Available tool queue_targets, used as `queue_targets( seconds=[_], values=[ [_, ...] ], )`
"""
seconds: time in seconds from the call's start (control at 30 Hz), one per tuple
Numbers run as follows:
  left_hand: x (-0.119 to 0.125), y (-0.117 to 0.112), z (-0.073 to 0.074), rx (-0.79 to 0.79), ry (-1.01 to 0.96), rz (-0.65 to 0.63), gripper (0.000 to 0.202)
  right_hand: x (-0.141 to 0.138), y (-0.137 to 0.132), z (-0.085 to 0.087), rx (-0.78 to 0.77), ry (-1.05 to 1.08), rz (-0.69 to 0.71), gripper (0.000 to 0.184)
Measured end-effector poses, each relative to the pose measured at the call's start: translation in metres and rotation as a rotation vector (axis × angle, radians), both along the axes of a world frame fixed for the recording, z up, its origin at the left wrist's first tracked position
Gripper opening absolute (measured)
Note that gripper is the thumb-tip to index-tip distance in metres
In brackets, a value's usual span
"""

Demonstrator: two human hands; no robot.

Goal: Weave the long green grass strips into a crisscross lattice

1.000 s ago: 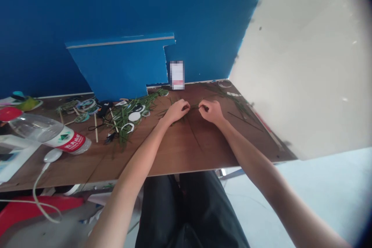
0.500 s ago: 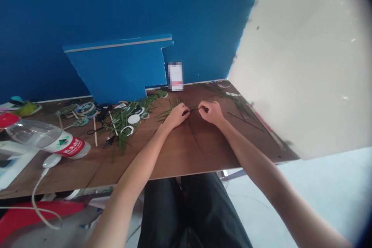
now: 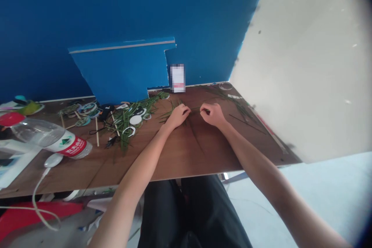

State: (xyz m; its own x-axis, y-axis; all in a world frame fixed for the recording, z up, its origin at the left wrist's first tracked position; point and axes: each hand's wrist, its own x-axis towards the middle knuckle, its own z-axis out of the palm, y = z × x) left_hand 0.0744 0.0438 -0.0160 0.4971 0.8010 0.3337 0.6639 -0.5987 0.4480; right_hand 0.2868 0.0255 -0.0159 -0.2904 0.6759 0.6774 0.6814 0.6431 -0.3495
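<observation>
Both my hands rest on the brown table, close together near its middle. My left hand has its fingers curled, pinching thin green grass blades that run across to my right hand. The right hand is closed in a loose fist on the other end of the same blades. More loose blades fan out on the table just left of my left hand.
A pile of green blades with white and coloured rings and wooden sticks lies to the left. A plastic water bottle lies on its side at far left, by a white cable. A blue board leans against the blue wall.
My hands stay in nearly the same place, with only small finger movements on the blades. The view shifts slightly.
</observation>
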Motion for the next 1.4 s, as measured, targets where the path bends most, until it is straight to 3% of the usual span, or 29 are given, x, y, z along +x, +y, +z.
queue_targets(
  seconds=[0.37, 0.67, 0.9, 1.1, 1.4],
  values=[
    [0.013, 0.022, 0.005, -0.027, 0.212, -0.031, 0.009, 0.000, -0.002, 0.004, -0.017, 0.000, 0.001, 0.012],
    [0.025, 0.020, 0.014, -0.069, 0.444, 0.024, 0.019, 0.000, -0.004, 0.007, -0.030, 0.007, 0.005, 0.012],
    [0.018, 0.025, 0.023, -0.143, 0.369, -0.059, 0.016, 0.002, -0.002, 0.004, -0.016, -0.010, -0.010, 0.011],
    [0.016, 0.027, 0.020, -0.198, 0.286, -0.022, 0.011, 0.003, 0.000, 0.003, 0.001, -0.024, -0.036, 0.011],
    [0.017, 0.029, 0.026, -0.172, 0.317, -0.033, 0.023, 0.005, 0.001, 0.003, -0.010, -0.048, -0.068, 0.013]
  ],
)
